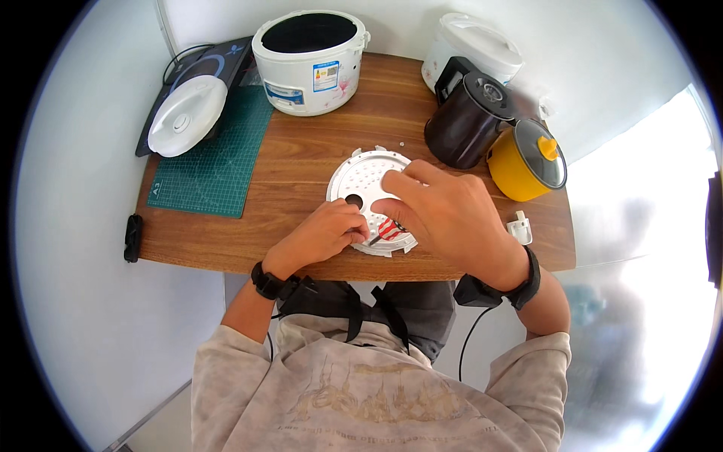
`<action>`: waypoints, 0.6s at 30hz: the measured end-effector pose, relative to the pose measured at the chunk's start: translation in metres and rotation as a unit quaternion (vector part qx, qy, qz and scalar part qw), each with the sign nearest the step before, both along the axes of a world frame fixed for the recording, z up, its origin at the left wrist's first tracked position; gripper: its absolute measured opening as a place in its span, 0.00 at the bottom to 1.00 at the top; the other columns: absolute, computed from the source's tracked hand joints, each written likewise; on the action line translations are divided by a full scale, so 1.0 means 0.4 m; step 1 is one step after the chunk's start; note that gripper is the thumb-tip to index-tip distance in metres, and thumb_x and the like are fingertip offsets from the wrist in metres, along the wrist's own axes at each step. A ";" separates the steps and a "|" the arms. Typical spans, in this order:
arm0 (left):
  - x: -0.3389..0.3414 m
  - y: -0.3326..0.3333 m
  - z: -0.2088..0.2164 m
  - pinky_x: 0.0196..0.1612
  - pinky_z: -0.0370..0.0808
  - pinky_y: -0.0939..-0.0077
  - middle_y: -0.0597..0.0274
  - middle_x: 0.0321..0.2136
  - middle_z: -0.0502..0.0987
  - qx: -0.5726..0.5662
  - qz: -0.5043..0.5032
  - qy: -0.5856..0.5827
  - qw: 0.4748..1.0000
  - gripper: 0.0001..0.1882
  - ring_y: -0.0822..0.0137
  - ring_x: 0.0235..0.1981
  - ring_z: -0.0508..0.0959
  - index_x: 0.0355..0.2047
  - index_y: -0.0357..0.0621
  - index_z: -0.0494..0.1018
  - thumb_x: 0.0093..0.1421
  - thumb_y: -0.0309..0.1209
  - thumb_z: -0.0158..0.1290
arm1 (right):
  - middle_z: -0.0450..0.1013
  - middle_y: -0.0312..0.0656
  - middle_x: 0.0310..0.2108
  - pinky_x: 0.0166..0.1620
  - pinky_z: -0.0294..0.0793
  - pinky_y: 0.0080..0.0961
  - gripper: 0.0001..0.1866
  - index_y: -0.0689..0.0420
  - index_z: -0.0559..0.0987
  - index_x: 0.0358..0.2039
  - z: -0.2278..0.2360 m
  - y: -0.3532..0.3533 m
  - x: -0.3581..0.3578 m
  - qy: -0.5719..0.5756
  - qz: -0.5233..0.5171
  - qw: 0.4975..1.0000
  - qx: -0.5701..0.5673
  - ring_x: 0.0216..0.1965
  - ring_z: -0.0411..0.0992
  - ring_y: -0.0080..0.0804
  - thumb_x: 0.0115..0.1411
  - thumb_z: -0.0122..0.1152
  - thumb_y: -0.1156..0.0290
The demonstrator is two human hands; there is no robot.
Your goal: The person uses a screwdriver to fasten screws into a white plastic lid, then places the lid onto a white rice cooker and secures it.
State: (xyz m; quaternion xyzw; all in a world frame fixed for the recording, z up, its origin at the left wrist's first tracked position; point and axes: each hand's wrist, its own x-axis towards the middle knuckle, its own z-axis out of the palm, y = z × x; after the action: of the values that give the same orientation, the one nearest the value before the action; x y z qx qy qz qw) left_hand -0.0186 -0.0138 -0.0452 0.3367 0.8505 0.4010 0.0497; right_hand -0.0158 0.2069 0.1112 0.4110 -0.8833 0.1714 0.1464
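Note:
A round pale plate with small bumps or holes and tabs around its rim lies near the front middle of the table. At its lower left edge my left hand rests with the fingers drawn together; what they pinch, if anything, is hidden. Over the plate's right side hovers my right hand, its thumb and index finger curved and apart, with nothing visible between them. A screwdriver with a red-and-pale striped handle is on the plate, below the right thumb, its dark shaft pointing toward my left fingers. A dark round spot shows beside the left hand.
At the back stands a white rice cooker body without its lid. An oval white lid sits left, by a green cutting mat. To the right are a dark kettle, a yellow pot, another white cooker and a small white part.

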 end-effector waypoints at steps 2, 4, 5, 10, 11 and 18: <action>0.003 0.005 0.001 0.47 0.69 0.62 0.63 0.32 0.77 -0.004 0.010 -0.007 1.000 0.01 0.57 0.41 0.73 0.32 0.47 0.80 0.59 0.28 0.60 | 0.74 0.41 0.31 0.26 0.73 0.30 0.13 0.55 0.80 0.36 0.013 0.011 -0.001 -0.016 0.017 1.000 -0.012 0.24 0.75 0.40 0.59 0.70 0.60; 0.005 0.001 0.008 0.47 0.69 0.62 0.62 0.32 0.77 -0.024 0.009 0.015 1.000 0.01 0.57 0.41 0.73 0.32 0.47 0.80 0.59 0.28 0.60 | 0.76 0.43 0.33 0.28 0.75 0.28 0.15 0.57 0.80 0.39 0.035 0.014 0.009 -0.097 0.023 0.995 -0.021 0.27 0.77 0.40 0.57 0.72 0.61; 0.006 0.000 0.009 0.47 0.69 0.62 0.62 0.32 0.77 -0.034 0.009 0.026 0.999 0.01 0.57 0.42 0.73 0.32 0.47 0.80 0.59 0.28 0.60 | 0.77 0.43 0.35 0.29 0.76 0.27 0.16 0.58 0.80 0.40 0.041 0.017 0.014 -0.138 0.025 0.990 -0.026 0.28 0.78 0.40 0.56 0.73 0.62; 0.009 0.002 0.013 0.47 0.69 0.62 0.63 0.32 0.77 -0.004 0.004 0.017 1.000 0.01 0.57 0.42 0.73 0.32 0.47 0.80 0.60 0.28 0.59 | 0.77 0.47 0.31 0.32 0.74 0.37 0.17 0.60 0.79 0.37 0.045 0.040 0.012 -0.173 0.090 0.978 -0.080 0.28 0.76 0.46 0.59 0.69 0.59; 0.009 0.003 0.016 0.47 0.69 0.62 0.63 0.32 0.77 -0.005 0.003 0.012 1.000 0.01 0.57 0.42 0.73 0.32 0.47 0.80 0.60 0.28 0.59 | 0.77 0.47 0.29 0.32 0.74 0.36 0.17 0.60 0.79 0.36 0.046 0.042 0.010 -0.169 0.083 0.979 -0.080 0.27 0.75 0.46 0.60 0.69 0.58; 0.012 -0.001 0.013 0.47 0.69 0.62 0.63 0.32 0.77 -0.008 0.009 0.007 1.000 0.01 0.57 0.41 0.73 0.32 0.47 0.79 0.60 0.27 0.59 | 0.74 0.45 0.20 0.25 0.71 0.38 0.18 0.61 0.78 0.31 0.062 0.023 0.004 -0.065 -0.090 0.979 0.172 0.23 0.75 0.42 0.62 0.66 0.57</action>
State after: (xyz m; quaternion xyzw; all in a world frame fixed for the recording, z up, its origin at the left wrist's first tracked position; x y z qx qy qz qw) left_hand -0.0137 -0.0140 -0.0400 0.3312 0.8570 0.3924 0.0426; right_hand -0.0143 0.2160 0.1358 0.3367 -0.9407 0.0294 0.0307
